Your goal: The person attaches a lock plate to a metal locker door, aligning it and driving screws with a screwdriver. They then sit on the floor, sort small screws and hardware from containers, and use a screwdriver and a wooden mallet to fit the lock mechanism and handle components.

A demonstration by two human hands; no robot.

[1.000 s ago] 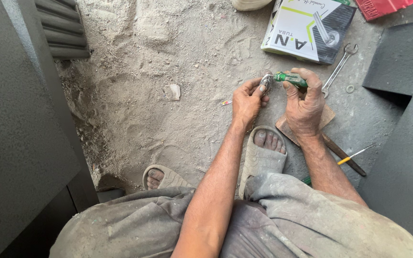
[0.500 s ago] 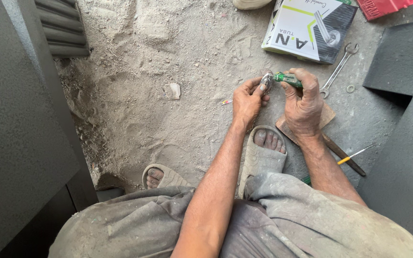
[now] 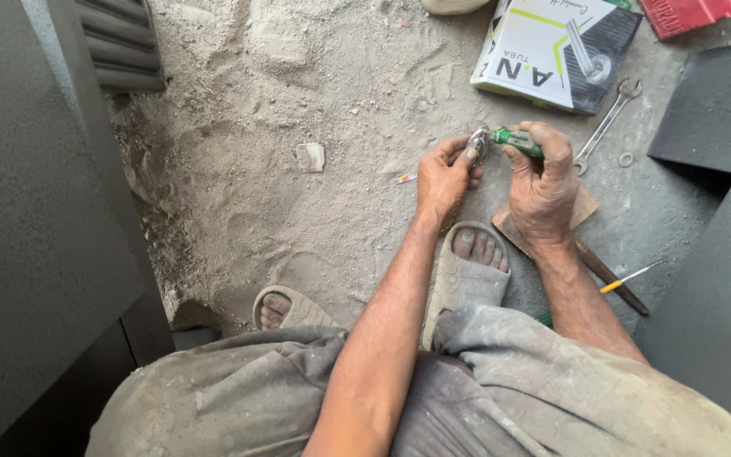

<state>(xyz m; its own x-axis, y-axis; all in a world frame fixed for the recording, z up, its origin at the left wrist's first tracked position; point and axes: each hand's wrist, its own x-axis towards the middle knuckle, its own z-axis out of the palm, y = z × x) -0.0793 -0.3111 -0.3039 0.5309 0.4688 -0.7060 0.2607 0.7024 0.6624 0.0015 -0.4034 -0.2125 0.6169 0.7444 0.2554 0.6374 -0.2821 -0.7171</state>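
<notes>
**Two hands on a small metal part, upper centre of the frame**

We see the left hand [image 3: 443,179] closed around a small metal part [image 3: 476,144], pinching it between thumb and fingertips. The right hand [image 3: 543,182] is wrapped tight on a green-handled screwdriver [image 3: 516,140], whose tip meets the part. Both hands sit just right of centre in the upper half of the frame, above a sandalled foot [image 3: 467,269].

Above the hands, at the top right, lies a box [image 3: 552,51], and just right of it a spanner [image 3: 604,127] on the sandy ground [image 3: 298,101], with a small washer [image 3: 626,159] beside it. Under the right wrist we make out a flat piece of wood [image 3: 581,207]; further right and lower lies a thin yellow-handled tool [image 3: 628,277]. A pale scrap [image 3: 310,156] lies left of the hands, well apart. Dark panels [image 3: 35,211] fill the left edge.
</notes>
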